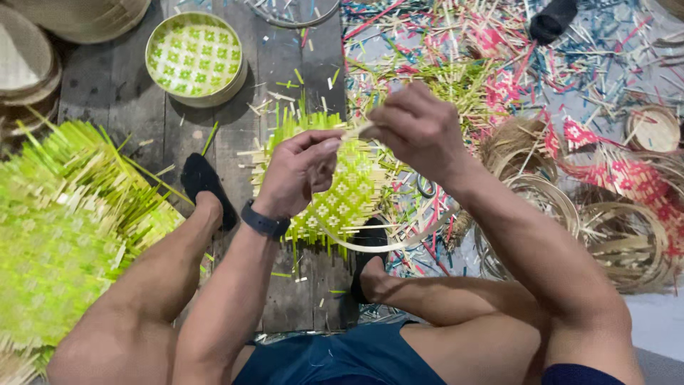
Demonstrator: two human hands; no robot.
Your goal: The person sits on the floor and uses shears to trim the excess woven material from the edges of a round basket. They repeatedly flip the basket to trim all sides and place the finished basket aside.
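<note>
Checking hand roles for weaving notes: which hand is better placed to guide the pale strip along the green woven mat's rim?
Probably the right hand: its grip pinches the pale strip above the green woven mat.

Dark plank floor [128,93] under me. On it: round green & white woven lid [194,55] up front, big heap of green woven mats [57,235] at my left, pink/green/blue strip offcuts [499,50] scattered right, plain cane hoops [613,235] by those.
</note>
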